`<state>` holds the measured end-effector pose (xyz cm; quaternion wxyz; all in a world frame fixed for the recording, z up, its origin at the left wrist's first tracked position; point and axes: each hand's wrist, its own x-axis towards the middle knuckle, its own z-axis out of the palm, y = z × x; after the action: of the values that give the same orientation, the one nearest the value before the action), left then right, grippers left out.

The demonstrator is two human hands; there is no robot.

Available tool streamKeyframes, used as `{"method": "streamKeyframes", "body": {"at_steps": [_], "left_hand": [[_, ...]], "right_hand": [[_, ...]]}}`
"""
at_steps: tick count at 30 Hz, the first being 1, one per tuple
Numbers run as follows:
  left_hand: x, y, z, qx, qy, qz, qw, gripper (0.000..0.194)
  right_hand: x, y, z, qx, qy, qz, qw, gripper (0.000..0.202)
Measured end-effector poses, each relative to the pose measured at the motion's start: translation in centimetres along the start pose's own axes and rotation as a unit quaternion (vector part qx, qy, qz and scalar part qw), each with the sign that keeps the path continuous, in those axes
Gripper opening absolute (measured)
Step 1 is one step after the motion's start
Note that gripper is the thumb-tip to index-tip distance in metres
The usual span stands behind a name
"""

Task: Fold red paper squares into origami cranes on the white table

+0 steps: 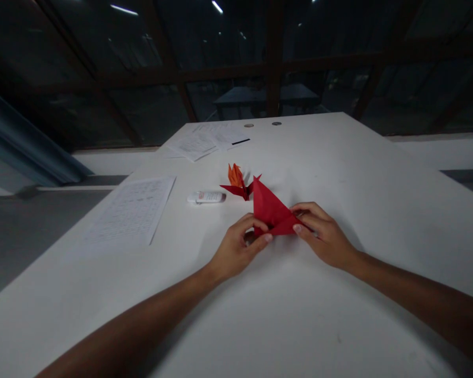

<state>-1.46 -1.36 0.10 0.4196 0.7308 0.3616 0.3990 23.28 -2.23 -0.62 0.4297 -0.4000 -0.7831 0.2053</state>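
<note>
A folded sheet of red origami paper is held up just above the white table, one pointed flap standing upright. My left hand pinches its lower left edge between thumb and fingers. At the right corner, my right hand grips the paper, its thumb in front and fingers behind. Just beyond the paper stand a red folded paper crane and an orange folded paper piece. The red paper partly covers the crane.
A white remote-like device lies left of the crane. Written sheets rest at the table's left, with more papers and a black pen farther back. Two small round discs sit near the far edge of the white table.
</note>
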Motion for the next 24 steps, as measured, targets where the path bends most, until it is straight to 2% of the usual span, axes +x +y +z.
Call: {"method": "streamKeyframes", "body": {"at_steps": [2, 4, 6, 10, 17, 21, 24], "left_hand": [[0.0, 0.1, 0.0, 0.017, -0.004, 0.0, 1.0, 0.019], [0.0, 0.1, 0.0, 0.016, -0.007, -0.012, 1.0, 0.019], [-0.1, 0.0, 0.0, 0.007, -0.009, -0.028, 1.0, 0.018], [-0.3, -0.2, 0.1, -0.016, -0.013, -0.043, 0.999, 0.019], [-0.4, -0.2, 0.2, -0.128, -0.054, -0.037, 0.99, 0.06], [-0.3, -0.1, 0.1, -0.135, -0.057, -0.044, 0.988, 0.068], [-0.2, -0.3, 0.1, -0.122, -0.053, -0.042, 0.99, 0.069]], "right_hand": [[0.0, 0.1, 0.5, 0.056, 0.019, 0.047, 0.997, 0.019], [-0.1, 0.2, 0.9, 0.135, 0.024, 0.1, 0.986, 0.034], [-0.1, 0.1, 1.2, 0.209, 0.003, 0.147, 0.967, 0.046], [-0.1, -0.3, 1.1, 0.267, -0.045, 0.199, 0.942, 0.042], [0.0, -0.4, 1.0, 0.354, -0.085, 0.233, 0.902, 0.049], [0.2, -0.6, 1.1, 0.385, -0.094, 0.243, 0.885, 0.046], [0.3, -0.9, 1.2, 0.388, -0.097, 0.235, 0.886, 0.036]]}}
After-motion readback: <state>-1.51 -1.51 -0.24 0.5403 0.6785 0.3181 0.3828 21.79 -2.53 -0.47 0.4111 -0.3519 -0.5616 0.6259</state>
